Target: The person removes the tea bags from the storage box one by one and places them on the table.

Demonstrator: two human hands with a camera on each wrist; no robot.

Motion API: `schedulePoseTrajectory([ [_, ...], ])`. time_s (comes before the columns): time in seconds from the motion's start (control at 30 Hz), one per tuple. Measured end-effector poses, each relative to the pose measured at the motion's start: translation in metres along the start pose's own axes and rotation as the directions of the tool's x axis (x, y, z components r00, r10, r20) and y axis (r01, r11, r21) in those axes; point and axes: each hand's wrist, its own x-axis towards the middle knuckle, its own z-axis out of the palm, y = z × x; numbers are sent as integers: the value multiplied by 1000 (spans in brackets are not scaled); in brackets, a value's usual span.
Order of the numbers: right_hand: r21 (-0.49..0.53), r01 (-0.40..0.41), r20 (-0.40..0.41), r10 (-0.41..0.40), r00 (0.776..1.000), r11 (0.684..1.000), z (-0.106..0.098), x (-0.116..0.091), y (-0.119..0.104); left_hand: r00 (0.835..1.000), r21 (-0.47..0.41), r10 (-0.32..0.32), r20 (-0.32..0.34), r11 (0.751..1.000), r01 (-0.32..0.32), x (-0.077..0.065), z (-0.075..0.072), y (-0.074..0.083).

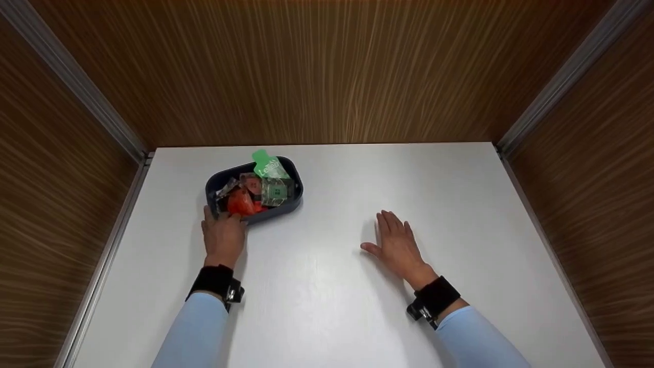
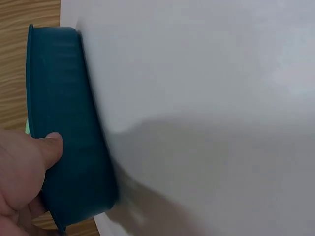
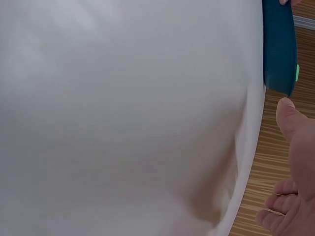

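A dark blue plastic bin (image 1: 260, 216) with rounded corners sits toward the back left of the white table. In the left wrist view the bin's outer wall (image 2: 69, 123) looks teal. My left hand (image 1: 224, 238) grips the bin's near left corner, thumb against the outside wall and fingers at the rim. Inside the bin lie a red packet (image 1: 240, 202), a clear packet with a green piece (image 1: 277, 191), another with a reddish piece (image 1: 252, 184), and a green tag (image 1: 266, 163) with white lettering. My right hand (image 1: 397, 249) holds nothing, its fingers straight and thumb spread, over the table's right half.
The white table (image 1: 317, 296) is enclosed by a brown wood-grain back panel (image 1: 327, 71) and side panels, with grey metal rails (image 1: 552, 250) along the edges. Each wrist wears a black strap (image 1: 437, 296) with a small camera.
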Motion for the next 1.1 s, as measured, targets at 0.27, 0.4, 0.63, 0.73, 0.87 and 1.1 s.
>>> schedulePoseTrajectory([
  [0.27,-6,40,59,-39,997,999,-2,19,-17,986,77,124,-114,990,-116,19,14,53],
  [0.4,9,66,45,-67,997,998,-7,25,-24,982,130,185,-40,975,-179,22,15,70],
  [0.63,54,114,-37,-112,993,992,-19,33,-24,955,34,295,11,955,-296,33,21,99],
  [0.73,75,99,-54,-95,994,992,-24,39,-23,942,-65,332,50,942,-329,40,23,110],
  [0.87,103,64,-90,-54,994,993,-36,60,-16,926,-189,358,122,924,-332,46,24,123],
  [1.1,54,-25,-79,29,996,998,-55,112,2,903,-213,413,122,899,-383,54,31,138],
])
